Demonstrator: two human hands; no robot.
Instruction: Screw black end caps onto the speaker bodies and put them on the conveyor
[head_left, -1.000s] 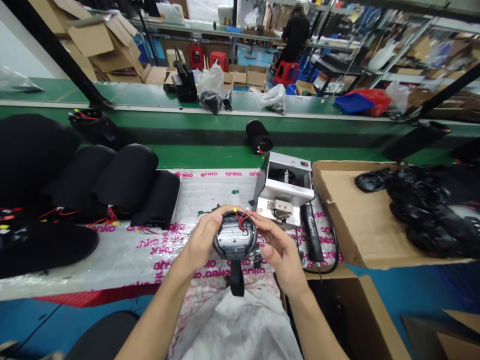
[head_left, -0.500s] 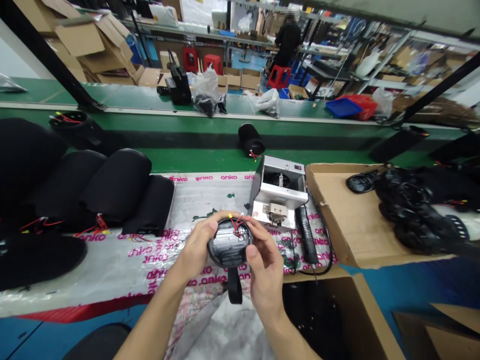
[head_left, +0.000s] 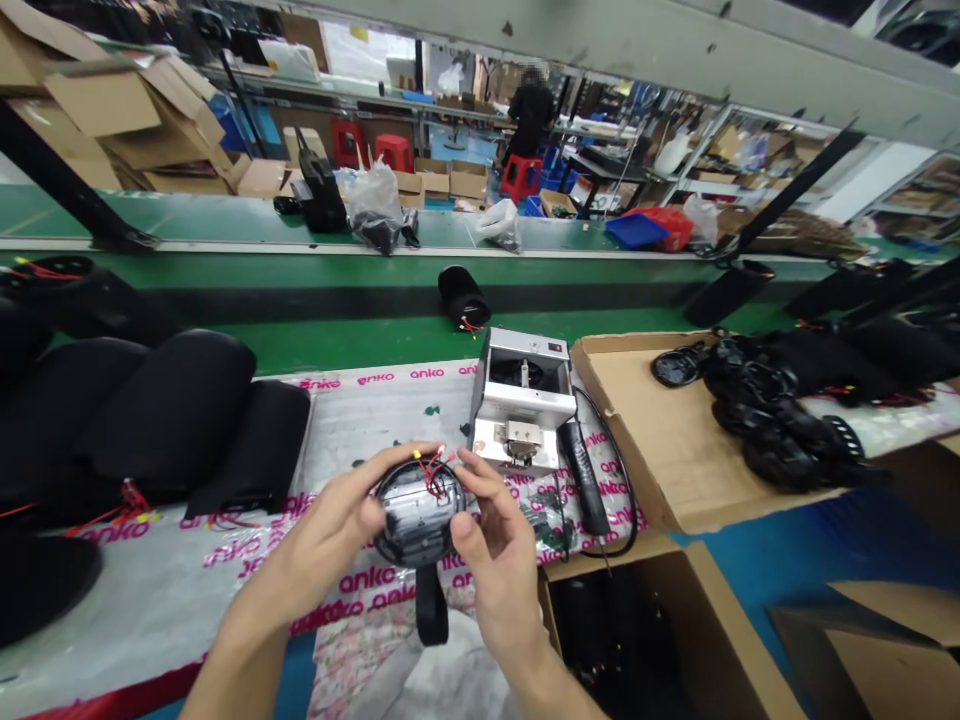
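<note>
Between my two hands is a black, round speaker housing (head_left: 416,525), its glossy end turned up towards me. Thin red wires (head_left: 433,478) with small yellow and white plugs come out at its far rim. A black strap (head_left: 431,605) hangs from the near side. My left hand (head_left: 322,540) curves around the left side, thumb near the edge. On the right, my right hand (head_left: 499,565) has its fingertips at the far rim and its thumb by the right edge. Just beyond stand a silver screw feeder (head_left: 525,400) and a black electric screwdriver (head_left: 583,480) lying beside it.
Several black fabric-covered cylinders (head_left: 172,400) lie at left on the wrapped work surface (head_left: 375,400). One cylinder (head_left: 461,295) rests on the green bench. A shallow cardboard tray (head_left: 637,440) holds black parts at right. An open carton (head_left: 720,630) sits below. A person (head_left: 531,110) is far behind.
The whole view has shifted, so the bench items appear further left and slightly lower. Both hands still hold the housing; my left thumb has come away from its upper left rim to lower down.
</note>
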